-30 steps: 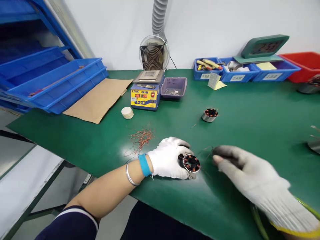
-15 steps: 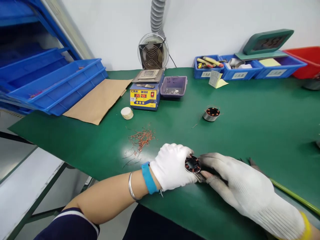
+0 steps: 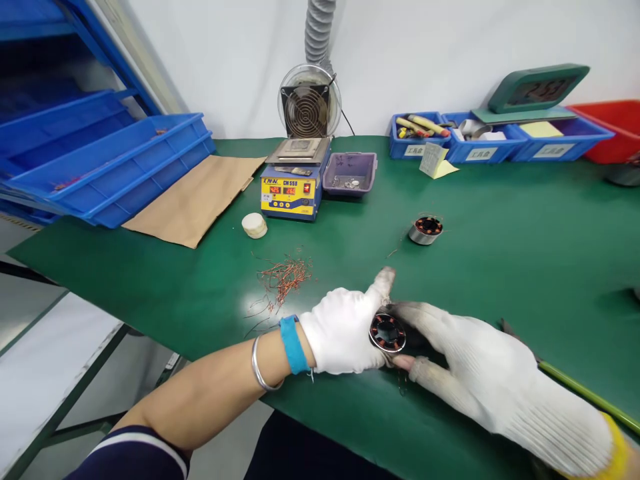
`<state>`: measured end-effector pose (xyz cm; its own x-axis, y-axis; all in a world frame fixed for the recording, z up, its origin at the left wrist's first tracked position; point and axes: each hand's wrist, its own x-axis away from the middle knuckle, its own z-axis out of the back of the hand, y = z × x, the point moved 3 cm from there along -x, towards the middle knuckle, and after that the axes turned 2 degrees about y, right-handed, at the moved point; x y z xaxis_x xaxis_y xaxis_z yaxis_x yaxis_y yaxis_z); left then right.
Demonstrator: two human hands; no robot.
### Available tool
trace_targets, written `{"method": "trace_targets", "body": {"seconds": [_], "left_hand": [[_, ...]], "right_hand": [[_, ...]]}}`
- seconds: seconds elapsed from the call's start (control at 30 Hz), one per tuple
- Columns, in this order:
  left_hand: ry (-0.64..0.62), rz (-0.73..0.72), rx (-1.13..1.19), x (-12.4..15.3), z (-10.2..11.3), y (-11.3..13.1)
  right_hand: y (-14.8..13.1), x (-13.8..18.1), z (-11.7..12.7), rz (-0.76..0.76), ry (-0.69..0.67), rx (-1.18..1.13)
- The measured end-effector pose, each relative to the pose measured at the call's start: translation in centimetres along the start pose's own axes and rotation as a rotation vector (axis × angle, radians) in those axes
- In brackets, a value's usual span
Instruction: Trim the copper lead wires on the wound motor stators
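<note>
A motor stator, a ring with copper windings inside, sits between my two gloved hands near the table's front edge. My left hand, in a white glove, holds it from the left with curled fingers; its thumb points up, off the ring. My right hand grips the stator's right side between forefinger and thumb, one bare fingertip showing at its lower edge. Thin wires hang below the ring. A second stator stands farther back. Loose copper wire clippings lie in a heap beyond my left hand.
A yellow-and-blue heated unit with digits stands before a fan. Beside it sits a purple tray. Blue bins line the wall. A green-handled tool lies beyond my right forearm. Brown cardboard lies left.
My left thumb has lifted away from the stator and now points upward. The right hand's fingers have shifted slightly left against the ring. Wires now show below it.
</note>
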<state>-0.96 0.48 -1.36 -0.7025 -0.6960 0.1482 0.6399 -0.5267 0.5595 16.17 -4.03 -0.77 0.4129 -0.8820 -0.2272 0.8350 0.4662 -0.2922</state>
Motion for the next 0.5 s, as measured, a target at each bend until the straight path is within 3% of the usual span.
{"method": "trace_targets", "body": {"seconds": [0.13,0.23,0.37,0.5], "left_hand": [[0.007,0.017,0.03,0.0,0.2,0.1],[0.009,0.018,0.022,-0.1,0.2,0.3],[0.008,0.009,0.025,-0.1,0.1,0.3],[0.021,0.003,0.039,-0.2,0.0,0.1]], "right_hand": [[0.5,0.6,1.0,-0.227,-0.181,-0.078],[1.0,1.3,1.3,-0.313,-0.178,-0.081],[1.3,1.7,1.0,-0.167,-0.064,0.013],[1.3,1.8,0.1,-0.089,-0.145,0.008]]}}
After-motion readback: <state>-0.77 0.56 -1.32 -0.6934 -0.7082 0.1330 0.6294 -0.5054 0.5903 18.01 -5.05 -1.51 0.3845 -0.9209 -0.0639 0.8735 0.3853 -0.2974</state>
